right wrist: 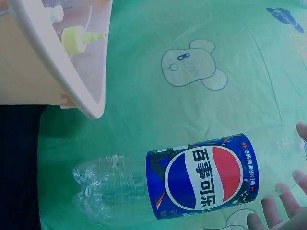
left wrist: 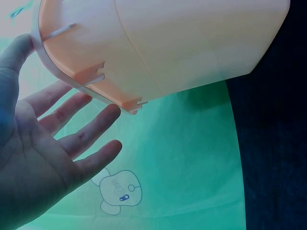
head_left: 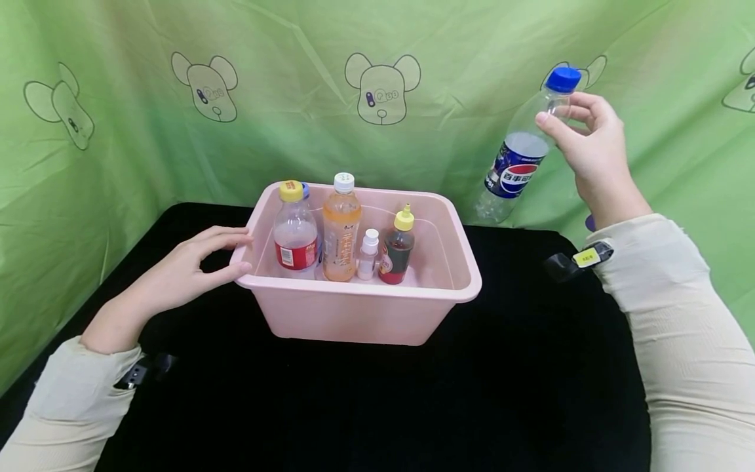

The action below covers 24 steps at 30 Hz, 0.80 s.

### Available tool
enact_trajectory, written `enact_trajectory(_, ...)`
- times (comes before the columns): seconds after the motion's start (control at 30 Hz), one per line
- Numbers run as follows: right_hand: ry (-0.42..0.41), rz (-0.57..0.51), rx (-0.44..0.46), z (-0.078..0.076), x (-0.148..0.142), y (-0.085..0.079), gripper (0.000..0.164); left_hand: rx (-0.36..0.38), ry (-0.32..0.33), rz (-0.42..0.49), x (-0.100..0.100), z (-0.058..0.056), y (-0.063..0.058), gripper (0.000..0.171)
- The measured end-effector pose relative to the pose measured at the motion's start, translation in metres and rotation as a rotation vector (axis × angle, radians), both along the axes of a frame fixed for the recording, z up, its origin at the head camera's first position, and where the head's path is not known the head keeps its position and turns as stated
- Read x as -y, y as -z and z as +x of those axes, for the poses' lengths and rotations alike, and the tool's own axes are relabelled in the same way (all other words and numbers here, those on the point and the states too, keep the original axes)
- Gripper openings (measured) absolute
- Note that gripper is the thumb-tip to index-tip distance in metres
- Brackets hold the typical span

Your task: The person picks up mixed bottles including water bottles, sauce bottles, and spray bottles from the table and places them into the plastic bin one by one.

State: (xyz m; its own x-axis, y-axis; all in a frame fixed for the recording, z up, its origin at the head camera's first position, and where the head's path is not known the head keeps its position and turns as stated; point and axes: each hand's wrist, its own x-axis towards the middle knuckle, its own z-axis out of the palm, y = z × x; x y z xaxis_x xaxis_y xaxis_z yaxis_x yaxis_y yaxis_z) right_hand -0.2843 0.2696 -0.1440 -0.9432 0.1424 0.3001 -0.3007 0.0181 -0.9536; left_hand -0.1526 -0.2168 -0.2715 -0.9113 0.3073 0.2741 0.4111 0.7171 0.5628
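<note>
My right hand [head_left: 598, 141] grips a clear plastic bottle [head_left: 525, 134] near its neck, thumb in front. It has a blue cap and a blue Pepsi label [right wrist: 201, 177]; it hangs tilted to the right of the tub, base down and apart from it. A pink plastic tub [head_left: 354, 308] stands on the black table. My left hand [head_left: 189, 262] touches the tub's left rim with spread fingertips and thumb. In the tub stand a yellow-capped bottle [head_left: 295, 229], an orange drink bottle [head_left: 341, 229], a small white-capped bottle [head_left: 368, 255] and a yellow-nozzled sauce bottle [head_left: 397, 252].
Behind the yellow-capped bottle a blue cap [head_left: 305, 190] partly shows. A black cloth [head_left: 366, 400] covers the table. Green curtain [head_left: 283, 144] with printed bear heads hangs at the back and sides.
</note>
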Motion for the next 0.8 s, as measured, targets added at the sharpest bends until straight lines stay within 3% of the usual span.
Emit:
enact_trajectory(0.57, -0.018, -0.112, -0.069, 0.010, 0.008, -0.013, 0.046, -0.010, 0.005, 0.001, 0.001, -0.002, 0.002, 0.046)
enact_trajectory(0.8, -0.077, -0.169, -0.112, 0.014, 0.011, -0.015, 0.046, -0.011, -0.013, 0.006, -0.004, 0.003, 0.004, 0.046)
